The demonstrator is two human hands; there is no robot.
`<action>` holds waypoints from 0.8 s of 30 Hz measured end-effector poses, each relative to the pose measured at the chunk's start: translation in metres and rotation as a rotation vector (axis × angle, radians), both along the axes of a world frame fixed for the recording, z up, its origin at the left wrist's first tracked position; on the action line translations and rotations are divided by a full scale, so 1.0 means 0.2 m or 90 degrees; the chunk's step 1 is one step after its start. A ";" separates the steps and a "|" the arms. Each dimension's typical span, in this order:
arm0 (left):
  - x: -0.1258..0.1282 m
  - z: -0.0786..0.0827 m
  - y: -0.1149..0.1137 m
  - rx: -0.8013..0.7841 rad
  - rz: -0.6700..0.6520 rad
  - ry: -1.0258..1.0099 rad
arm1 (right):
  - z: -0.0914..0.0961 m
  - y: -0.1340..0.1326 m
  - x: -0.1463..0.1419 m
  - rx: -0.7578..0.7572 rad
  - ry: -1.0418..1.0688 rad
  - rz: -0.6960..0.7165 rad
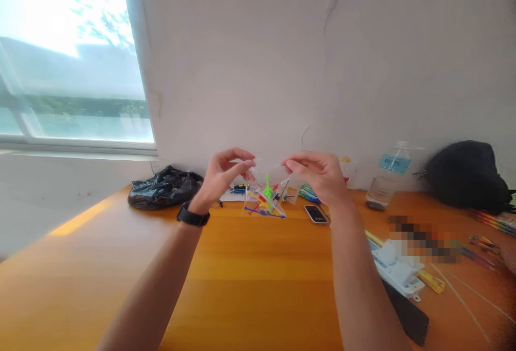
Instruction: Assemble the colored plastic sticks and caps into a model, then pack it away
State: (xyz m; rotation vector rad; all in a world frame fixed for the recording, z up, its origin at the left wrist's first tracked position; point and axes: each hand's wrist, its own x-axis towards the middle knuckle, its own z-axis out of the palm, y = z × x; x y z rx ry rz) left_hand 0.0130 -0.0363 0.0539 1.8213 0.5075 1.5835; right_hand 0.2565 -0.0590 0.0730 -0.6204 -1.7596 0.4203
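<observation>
A clear plastic bag [265, 200] hangs above the table, spread between my two hands. Small plastic pieces in green, blue, yellow, red and white show through it; their exact kind is hard to make out. My left hand [224, 172], with a black band on its wrist, pinches the bag near its upper left corner. At the upper right, thumb and forefinger of my right hand [320, 172] are pressed together on the thin film. Behind the bag, partly hidden, lie a blue item and something white on the table [258, 276].
Left of my hands sits a black plastic bag [165, 187]. A small black device [315, 214] lies behind my right forearm. Further right are a water bottle [386, 176], a black bag [463, 176], a white power strip [399, 270], a yellow cutter [432, 282] and a dark phone-like slab [409, 313].
</observation>
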 end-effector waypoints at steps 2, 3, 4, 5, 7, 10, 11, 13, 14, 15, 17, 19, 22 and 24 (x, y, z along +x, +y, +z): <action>0.01 0.00 0.00 0.004 0.023 -0.005 | 0.00 0.00 -0.01 -0.002 -0.002 -0.037; 0.01 0.01 0.00 0.006 0.024 -0.007 | 0.00 0.00 -0.01 0.003 0.000 -0.051; 0.01 0.01 -0.01 0.007 0.017 -0.006 | 0.00 0.00 -0.02 0.007 0.001 -0.058; 0.01 0.02 -0.01 0.005 0.009 0.001 | 0.00 0.00 -0.02 0.009 0.002 -0.057; 0.00 0.03 -0.02 0.002 -0.002 0.035 | 0.01 0.00 -0.02 0.012 0.003 -0.046; -0.01 0.04 -0.04 0.014 0.002 0.086 | 0.01 0.00 -0.01 0.017 0.000 -0.051; -0.02 0.04 -0.04 0.019 0.002 0.097 | 0.01 0.00 0.00 0.020 0.001 -0.059; -0.02 0.04 -0.04 0.028 -0.005 0.106 | 0.01 0.01 0.01 0.015 0.008 -0.064; -0.03 0.04 -0.04 0.033 -0.010 0.100 | 0.00 0.01 0.01 0.008 0.013 -0.059; -0.03 0.04 -0.05 0.041 -0.014 0.090 | 0.00 0.01 0.01 0.001 0.017 -0.052; -0.03 0.05 -0.05 0.054 -0.015 0.068 | 0.00 0.02 0.01 -0.001 0.017 -0.038; -0.04 0.06 -0.07 0.053 -0.012 0.063 | 0.00 0.01 0.01 0.020 0.018 -0.031; -0.04 0.07 -0.09 0.028 0.000 0.073 | 0.01 0.00 0.01 0.048 0.019 -0.019; -0.03 0.07 -0.10 0.014 0.023 0.066 | 0.01 -0.02 0.01 0.054 -0.005 -0.011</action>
